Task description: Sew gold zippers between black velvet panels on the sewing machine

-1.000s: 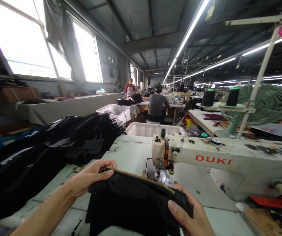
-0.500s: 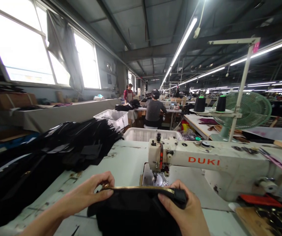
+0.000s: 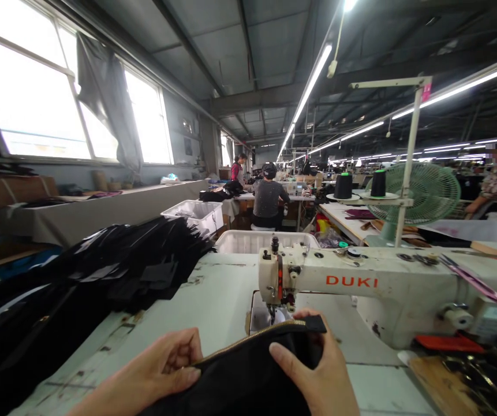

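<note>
Between my hands is a black fabric piece [image 3: 239, 375] with a gold-toothed zipper [image 3: 257, 336] along its upper edge. My left hand [image 3: 168, 367] is closed at the zipper's left end, thumb and fingers pinching it. Toward the other end, my right hand [image 3: 317, 364] grips the fabric, thumb on the near side and fingers behind, beside a black end tab [image 3: 316, 324]. Just beyond the zipper stands the white sewing machine [image 3: 317, 277], marked DUKI; the fabric partly hides its needle plate. The lower part of the fabric runs out of view.
A large heap of black pieces [image 3: 101, 283] covers the table's left side. White bins [image 3: 268, 240] stand behind the table. Right of the machine are a wooden board [image 3: 441, 378] and a red item [image 3: 447, 344]; pink-handled tweezers [image 3: 471, 278] lie on the machine. Other people work farther back.
The zipper has tilted, its left end dropping nearer me and its right end rising. My left hand has moved down with it. The view has shifted slightly, and a person appears at far right.
</note>
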`<state>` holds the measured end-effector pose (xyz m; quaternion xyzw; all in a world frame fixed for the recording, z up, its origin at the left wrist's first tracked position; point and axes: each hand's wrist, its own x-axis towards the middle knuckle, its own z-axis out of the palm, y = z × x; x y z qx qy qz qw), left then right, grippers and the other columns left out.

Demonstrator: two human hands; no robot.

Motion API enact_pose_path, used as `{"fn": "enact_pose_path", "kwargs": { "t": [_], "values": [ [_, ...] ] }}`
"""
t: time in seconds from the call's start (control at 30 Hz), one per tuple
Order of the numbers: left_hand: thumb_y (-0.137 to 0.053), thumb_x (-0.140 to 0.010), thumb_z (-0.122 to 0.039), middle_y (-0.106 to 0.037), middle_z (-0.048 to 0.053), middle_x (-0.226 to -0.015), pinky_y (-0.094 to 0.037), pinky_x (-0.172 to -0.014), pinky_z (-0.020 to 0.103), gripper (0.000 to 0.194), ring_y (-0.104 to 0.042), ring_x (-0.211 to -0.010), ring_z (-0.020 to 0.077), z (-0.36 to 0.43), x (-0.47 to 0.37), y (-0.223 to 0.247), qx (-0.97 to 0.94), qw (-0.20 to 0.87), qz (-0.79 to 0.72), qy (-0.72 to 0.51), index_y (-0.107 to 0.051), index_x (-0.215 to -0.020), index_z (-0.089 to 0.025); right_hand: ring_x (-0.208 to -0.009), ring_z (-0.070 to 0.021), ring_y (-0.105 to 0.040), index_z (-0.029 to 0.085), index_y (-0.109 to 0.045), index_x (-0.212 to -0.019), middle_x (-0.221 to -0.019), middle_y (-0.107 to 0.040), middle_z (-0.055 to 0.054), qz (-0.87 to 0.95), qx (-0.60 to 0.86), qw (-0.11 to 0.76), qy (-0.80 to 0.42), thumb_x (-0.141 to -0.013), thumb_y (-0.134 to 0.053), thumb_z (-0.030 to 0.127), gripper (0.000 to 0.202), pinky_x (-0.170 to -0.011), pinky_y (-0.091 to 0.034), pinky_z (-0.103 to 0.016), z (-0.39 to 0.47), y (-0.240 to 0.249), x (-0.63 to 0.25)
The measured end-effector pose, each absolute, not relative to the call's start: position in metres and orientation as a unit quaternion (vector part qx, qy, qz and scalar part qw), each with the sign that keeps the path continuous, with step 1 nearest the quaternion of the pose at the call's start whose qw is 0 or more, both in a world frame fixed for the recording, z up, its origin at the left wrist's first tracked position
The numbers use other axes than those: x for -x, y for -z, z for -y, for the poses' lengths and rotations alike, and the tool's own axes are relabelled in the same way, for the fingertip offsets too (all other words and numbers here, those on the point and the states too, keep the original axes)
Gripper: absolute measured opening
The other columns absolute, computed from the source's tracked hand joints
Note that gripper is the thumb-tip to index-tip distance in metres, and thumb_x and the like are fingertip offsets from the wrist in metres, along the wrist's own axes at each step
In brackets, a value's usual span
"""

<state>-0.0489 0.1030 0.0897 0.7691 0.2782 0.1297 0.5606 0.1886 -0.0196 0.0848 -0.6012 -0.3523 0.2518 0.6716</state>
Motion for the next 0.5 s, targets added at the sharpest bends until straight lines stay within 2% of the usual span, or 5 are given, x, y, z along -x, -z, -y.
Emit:
{"fn": "enact_pose_path", "kwargs": {
  "t": [0.23,0.3,0.37,0.43,0.5],
  "values": [
    [-0.067,-0.078,-0.064,-0.043,-0.003,-0.067,-0.024,-0.055,0.023,0.05,-0.034,-0.06,0.0115,-0.097,0.054,-0.086,-0.742,0.59,-0.28,-0.155,-0.048,-0.078,-0.018,-0.094,-0.02,-0.067,0.024,-0.054,-0.1,-0.105,-0.07,-0.002,0.36,0.579,0.709,-0.178,-0.066,-0.073,0.042,0.043,-0.083,-0.051,-0.027,0.016,-0.082,-0.18],
    [-0.068,-0.077,-0.064,-0.045,-0.002,-0.068,-0.027,-0.057,0.023,0.05,-0.036,-0.062,0.012,-0.096,0.056,-0.087,-0.736,0.598,-0.278,-0.152,-0.049,-0.077,-0.017,-0.089,-0.0186,-0.067,0.026,-0.058,-0.1,-0.101,-0.069,0.0,0.361,0.596,0.704,-0.139,-0.07,-0.072,0.044,0.038,-0.079,-0.052,-0.026,0.018,-0.076,-0.182],
    [-0.07,-0.076,-0.063,-0.046,-0.002,-0.068,-0.028,-0.058,0.023,0.05,-0.037,-0.063,0.0122,-0.095,0.058,-0.086,-0.724,0.608,-0.281,-0.163,-0.05,-0.077,-0.017,-0.085,-0.018,-0.066,0.026,-0.061,-0.085,-0.095,-0.068,0.0,0.386,0.61,0.688,-0.073,-0.075,-0.07,0.045,0.024,-0.077,-0.051,-0.025,0.022,-0.069,-0.184],
    [-0.072,-0.075,-0.061,-0.047,-0.001,-0.067,-0.029,-0.057,0.023,0.05,-0.038,-0.062,0.0122,-0.092,0.059,-0.083,-0.702,0.621,-0.291,-0.19,-0.05,-0.075,-0.017,-0.083,-0.0177,-0.065,0.025,-0.057,-0.068,-0.093,-0.065,-0.001,0.418,0.617,0.666,0.03,-0.08,-0.068,0.045,0.026,-0.075,-0.05,-0.025,0.028,-0.063,-0.187],
    [-0.074,-0.073,-0.059,-0.047,-0.002,-0.067,-0.03,-0.057,0.022,0.049,-0.038,-0.062,0.0124,-0.09,0.061,-0.078,-0.683,0.626,-0.302,-0.224,-0.051,-0.074,-0.017,-0.081,-0.0174,-0.065,0.025,-0.056,-0.065,-0.09,-0.063,-0.002,0.437,0.61,0.642,0.154,-0.082,-0.069,0.041,0.027,-0.072,-0.05,-0.026,0.033,-0.058,-0.189]
  ]
}}
